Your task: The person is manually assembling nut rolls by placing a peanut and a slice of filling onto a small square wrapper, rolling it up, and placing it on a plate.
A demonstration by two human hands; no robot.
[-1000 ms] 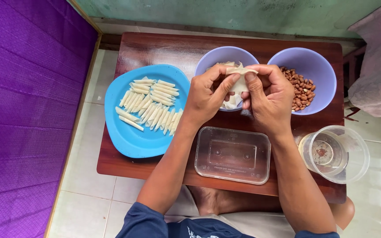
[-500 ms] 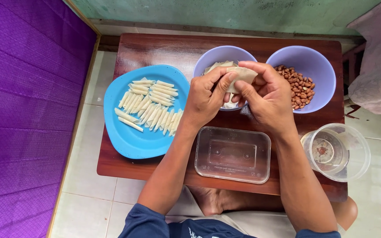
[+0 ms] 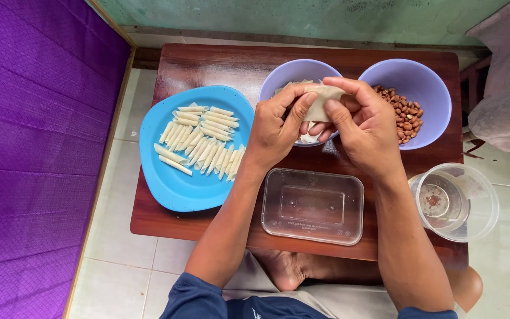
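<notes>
Both hands meet over the middle of a low wooden table, and their fingers are closed on one thin pale wrapper — the left hand pinches its near edge between thumb and forefinger, while the right hand curls over its top with fingertips pressed to the sheet. Directly beneath the fingers sits a lilac bowl holding more pale wrappers. Just right of the right hand's knuckles a second lilac bowl holds brown peanuts. Left of the left hand's fingers lies a blue plate with rows of small rolled pastry sticks. Below the wrists, toward the person, rests a clear rectangular plastic container; off past the right forearm, at the table's corner, stands a round clear tub. Dark reddish boards make up the tabletop, which stands on pale floor tiles. Far to the left spreads a purple quilted mat — beyond the bowls runs a worn green wall, and a pinkish cloth hangs at the far right.
</notes>
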